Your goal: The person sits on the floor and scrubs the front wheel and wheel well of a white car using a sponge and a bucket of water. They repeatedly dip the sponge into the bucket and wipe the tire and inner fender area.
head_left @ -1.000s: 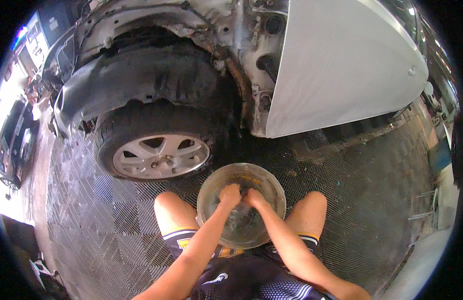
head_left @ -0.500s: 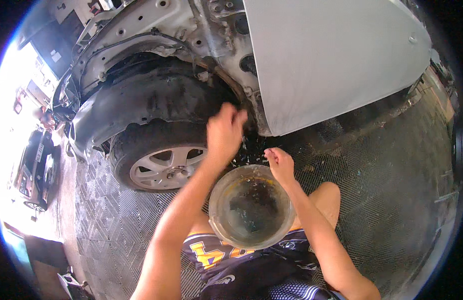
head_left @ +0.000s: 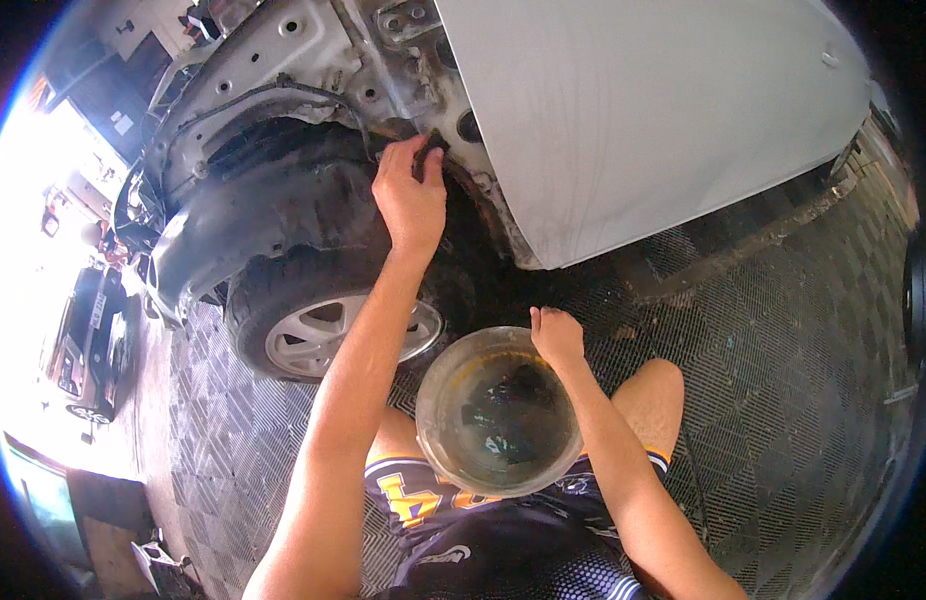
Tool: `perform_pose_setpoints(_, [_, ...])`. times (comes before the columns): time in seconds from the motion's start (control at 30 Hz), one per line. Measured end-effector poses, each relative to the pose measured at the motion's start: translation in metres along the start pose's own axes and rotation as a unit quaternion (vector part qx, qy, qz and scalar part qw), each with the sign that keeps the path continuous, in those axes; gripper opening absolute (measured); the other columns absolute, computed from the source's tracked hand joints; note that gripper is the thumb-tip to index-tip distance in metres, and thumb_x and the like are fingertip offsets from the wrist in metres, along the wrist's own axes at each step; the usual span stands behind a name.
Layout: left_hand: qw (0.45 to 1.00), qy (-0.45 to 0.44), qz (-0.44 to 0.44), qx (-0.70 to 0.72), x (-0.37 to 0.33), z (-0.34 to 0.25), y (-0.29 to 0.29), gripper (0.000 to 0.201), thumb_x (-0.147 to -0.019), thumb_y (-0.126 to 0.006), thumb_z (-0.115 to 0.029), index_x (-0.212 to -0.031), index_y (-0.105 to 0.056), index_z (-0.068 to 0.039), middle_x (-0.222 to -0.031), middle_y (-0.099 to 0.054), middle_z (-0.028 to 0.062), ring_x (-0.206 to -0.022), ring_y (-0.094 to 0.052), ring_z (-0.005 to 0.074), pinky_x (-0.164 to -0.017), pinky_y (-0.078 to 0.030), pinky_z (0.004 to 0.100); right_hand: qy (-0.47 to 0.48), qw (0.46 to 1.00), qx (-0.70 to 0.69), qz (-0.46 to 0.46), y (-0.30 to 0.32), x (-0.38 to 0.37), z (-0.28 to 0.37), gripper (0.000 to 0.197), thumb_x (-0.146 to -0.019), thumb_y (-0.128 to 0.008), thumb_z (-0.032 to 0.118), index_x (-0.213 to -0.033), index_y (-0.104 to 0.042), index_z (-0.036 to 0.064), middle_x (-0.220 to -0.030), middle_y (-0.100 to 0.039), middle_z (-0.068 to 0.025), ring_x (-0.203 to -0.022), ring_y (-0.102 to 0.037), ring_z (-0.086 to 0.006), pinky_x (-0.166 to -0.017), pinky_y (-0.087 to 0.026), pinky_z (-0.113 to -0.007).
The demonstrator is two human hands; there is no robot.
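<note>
My left hand [head_left: 411,205] reaches up to the bodywork above the wheel. Its fingers and thumb are closed round a small dark pad [head_left: 429,154], perhaps a sponge or folded cloth, pressed at the rear edge of the wheel arch. Between my thighs stands a round, pale translucent bucket [head_left: 433,440] of murky liquid with something dark in it. My right hand [head_left: 559,338] is closed at the far right of the bucket's rim. Its fingers curl in, hiding whatever they grip, if anything.
A wheel [head_left: 308,335] and dark arch liner [head_left: 273,215] sit ahead on the left. A large light-grey door panel [head_left: 663,120] fills the upper right. Patterned tiles [head_left: 763,400] cover the floor. Another dark car [head_left: 88,345] stands at the far left.
My left hand has moved up and left from behind the bucket to the wheel-arch edge; the dark pad now shows. My right hand has lowered slightly towards the rim, fingers curled tighter.
</note>
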State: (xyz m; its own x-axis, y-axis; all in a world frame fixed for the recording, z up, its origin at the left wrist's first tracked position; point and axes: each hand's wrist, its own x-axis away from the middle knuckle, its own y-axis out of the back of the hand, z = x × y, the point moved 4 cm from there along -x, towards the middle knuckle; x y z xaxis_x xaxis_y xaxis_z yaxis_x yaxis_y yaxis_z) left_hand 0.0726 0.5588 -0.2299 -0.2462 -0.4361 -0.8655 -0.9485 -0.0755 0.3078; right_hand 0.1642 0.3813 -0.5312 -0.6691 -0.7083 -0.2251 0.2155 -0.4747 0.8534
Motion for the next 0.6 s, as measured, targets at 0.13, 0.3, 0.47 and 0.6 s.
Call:
perform_pose_setpoints(0.13, [0.978,-0.186,-0.077,-0.053,-0.009,-0.017,0.001,0.038,-0.086,-0.064,0.006,-0.121,-0.072,-0.004,-0.111,-0.072,0.0121,-0.103,-0.065,0.0320,-0.094,-0.050,0.0410,-0.015,0.999,-0.012,0.037,0.000,0.004,-0.003,0.047,-0.106,-0.047,0.036,-0.084,-0.069,0.0005,-0.080,-0.071,-0.0220,-0.075,-0.071,-0.0412,-0.070,-0.058,-0.052])
perform_pose_setpoints(0.3, [0.933,-0.306,0.004,-0.188,-0.012,-0.020,-0.015,0.043,-0.079,-0.064,-0.004,-0.121,-0.071,-0.006,-0.115,-0.067,0.0063,-0.110,-0.062,0.0273,-0.096,-0.046,0.0409,-0.011,0.998,0.015,0.056,0.005,0.002,-0.001,0.047,-0.106,-0.046,0.036,-0.086,-0.071,0.0012,-0.081,-0.072,-0.0220,-0.077,-0.072,-0.0393,-0.072,-0.059,-0.050])
perform_pose_setpoints(0.47, [0.920,-0.354,0.031,-0.167,0.003,-0.002,-0.024,0.043,-0.080,-0.063,-0.003,-0.123,-0.071,-0.005,-0.130,-0.067,0.0084,-0.125,-0.061,0.0243,-0.101,-0.048,0.0414,-0.008,0.998,0.014,0.058,0.007,0.005,0.003,0.048,-0.106,-0.046,0.036,-0.087,-0.072,0.0004,-0.081,-0.072,-0.0232,-0.077,-0.072,-0.0400,-0.073,-0.059,-0.051])
perform_pose_setpoints(0.6, [0.918,-0.353,0.046,-0.175,0.005,-0.005,-0.029,0.044,-0.081,-0.062,-0.002,-0.124,-0.069,-0.002,-0.140,-0.064,0.0115,-0.136,-0.057,0.0259,-0.110,-0.045,0.0423,-0.005,0.998,0.021,0.052,0.007,0.006,-0.001,0.049,-0.106,-0.046,0.036,-0.085,-0.071,-0.0002,-0.080,-0.071,-0.0240,-0.077,-0.072,-0.0408,-0.073,-0.059,-0.052])
